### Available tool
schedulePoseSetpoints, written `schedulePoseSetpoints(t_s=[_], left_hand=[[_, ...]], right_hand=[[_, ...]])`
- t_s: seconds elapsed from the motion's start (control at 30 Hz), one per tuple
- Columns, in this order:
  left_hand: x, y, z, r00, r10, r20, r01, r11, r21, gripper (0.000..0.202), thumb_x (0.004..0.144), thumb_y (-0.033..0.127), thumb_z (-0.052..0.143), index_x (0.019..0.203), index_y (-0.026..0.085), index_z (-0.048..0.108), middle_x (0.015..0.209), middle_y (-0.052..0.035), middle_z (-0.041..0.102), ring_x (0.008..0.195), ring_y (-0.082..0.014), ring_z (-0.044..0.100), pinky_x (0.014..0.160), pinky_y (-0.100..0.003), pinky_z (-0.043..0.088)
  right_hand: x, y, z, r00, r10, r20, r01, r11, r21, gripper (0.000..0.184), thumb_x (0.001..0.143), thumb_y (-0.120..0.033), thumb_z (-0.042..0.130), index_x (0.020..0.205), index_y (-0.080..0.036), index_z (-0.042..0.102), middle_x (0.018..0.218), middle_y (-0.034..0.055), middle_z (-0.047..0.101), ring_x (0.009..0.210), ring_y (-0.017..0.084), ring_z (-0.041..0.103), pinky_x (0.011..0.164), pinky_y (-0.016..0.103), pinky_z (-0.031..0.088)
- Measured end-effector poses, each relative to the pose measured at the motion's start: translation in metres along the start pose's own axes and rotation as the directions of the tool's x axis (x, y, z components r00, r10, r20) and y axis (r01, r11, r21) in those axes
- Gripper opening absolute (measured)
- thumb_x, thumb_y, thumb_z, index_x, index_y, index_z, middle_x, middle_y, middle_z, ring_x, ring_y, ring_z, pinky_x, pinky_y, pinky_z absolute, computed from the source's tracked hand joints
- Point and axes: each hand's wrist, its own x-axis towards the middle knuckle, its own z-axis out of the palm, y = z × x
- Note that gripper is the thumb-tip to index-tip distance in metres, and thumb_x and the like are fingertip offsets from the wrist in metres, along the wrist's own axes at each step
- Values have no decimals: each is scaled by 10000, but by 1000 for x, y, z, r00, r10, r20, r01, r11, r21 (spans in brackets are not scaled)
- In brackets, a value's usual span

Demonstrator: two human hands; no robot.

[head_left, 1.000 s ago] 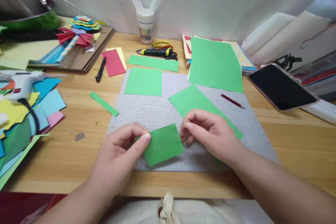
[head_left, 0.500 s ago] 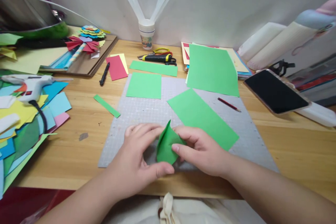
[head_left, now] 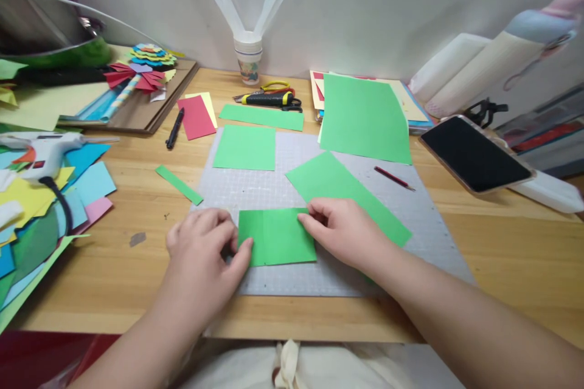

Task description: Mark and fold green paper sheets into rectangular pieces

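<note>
A small green paper rectangle point(head_left: 277, 236) lies flat on the grey cutting mat point(head_left: 274, 191), with a fold line near its left end. My left hand point(head_left: 205, 255) presses its left edge, thumb on the lower left corner and fingers curled. My right hand point(head_left: 340, 233) pinches the paper's upper right corner. A longer green strip point(head_left: 337, 185) lies just behind my right hand, partly under it.
On the mat lies a pale green square point(head_left: 245, 147); a larger green sheet point(head_left: 364, 118) overlaps its far right corner. A red pencil point(head_left: 394, 178), phone point(head_left: 474, 153), scissors and cutter point(head_left: 269, 97), black pen point(head_left: 174, 128), glue gun point(head_left: 41, 152) and coloured paper scraps point(head_left: 41, 206) surround it.
The small green paper was held folded and raised half a second ago; now it lies opened flat on the mat, with both hands at its ends.
</note>
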Motion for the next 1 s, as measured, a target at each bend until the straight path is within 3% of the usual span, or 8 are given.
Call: schedulePoseSetpoints(t_s=[0.07,0.13,0.2,0.47,1.0], left_hand=[[-1,2,4,998,-19,-57,25,994,103,151,846,343,561,868,199,604,1078,-113,594,1028,-309,534,859,-475,368],[-3,4,6,994,41,-101,-22,984,178,263,868,312,555,1107,221,617,1259,-152,537,1135,-348,502,910,-520,357],[-3,7,6,987,124,-98,-100,970,224,322,896,280,528,1203,291,623,1349,-139,511,1208,-358,472,955,-549,330],[-4,8,9,978,200,-59,-175,940,292,379,939,246,462,1278,306,619,1352,-116,560,1265,-334,464,1034,-566,305],[-5,11,7,974,225,-34,-199,913,355,388,932,242,467,1282,258,633,1276,-145,619,1252,-335,515,1095,-542,258]], right_hand=[[0,-6,-1,1000,23,5,-23,996,-91,287,863,-290,534,602,-203,453,563,-33,508,534,117,411,521,273,239],[1,-10,-2,999,47,1,-46,989,-144,258,860,-292,543,623,-204,491,589,-19,564,541,125,446,516,277,230],[3,-12,-3,998,61,-12,-62,982,-176,255,883,-328,528,658,-207,533,632,-2,615,563,137,485,517,279,230],[11,-13,1,996,80,-42,-88,961,-262,282,905,-322,481,679,-210,606,680,40,663,582,156,503,514,296,205],[8,-16,0,999,40,8,-35,944,-329,295,914,-285,475,639,-203,542,622,25,605,555,147,457,518,298,177]])
